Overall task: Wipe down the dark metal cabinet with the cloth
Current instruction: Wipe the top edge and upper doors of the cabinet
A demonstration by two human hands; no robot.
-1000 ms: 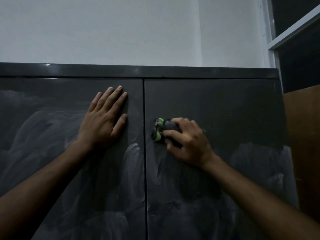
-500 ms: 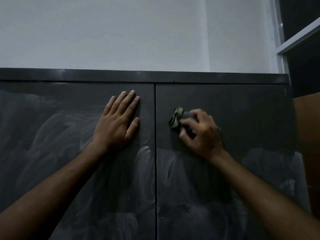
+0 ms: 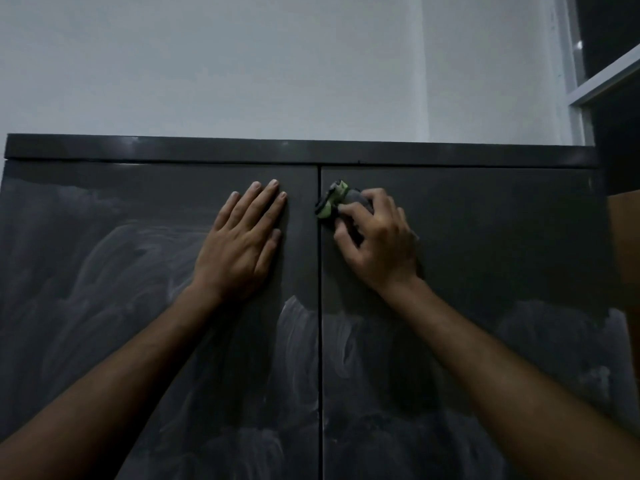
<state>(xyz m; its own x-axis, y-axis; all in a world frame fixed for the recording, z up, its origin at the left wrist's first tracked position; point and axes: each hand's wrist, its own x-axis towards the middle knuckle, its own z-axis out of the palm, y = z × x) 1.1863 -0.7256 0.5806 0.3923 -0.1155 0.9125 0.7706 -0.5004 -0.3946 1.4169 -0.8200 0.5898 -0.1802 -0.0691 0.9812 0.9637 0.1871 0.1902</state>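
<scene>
The dark metal cabinet fills the lower part of the view, its two doors meeting at a seam in the middle, pale smeary streaks lower down on both doors and a cleaner dark band near the top. It looks rigid and heavy, so it should take firm pressure without shifting.

The left hand lies flat on the left door just beside the seam, fingers stretched out and close together, holding nothing.

The right hand is curled tight around the cloth, a small bunched wad, dark with green edging, pressed to the right door near its top, touching the seam. Soft and light, it seems best gripped bunched, as here.
</scene>
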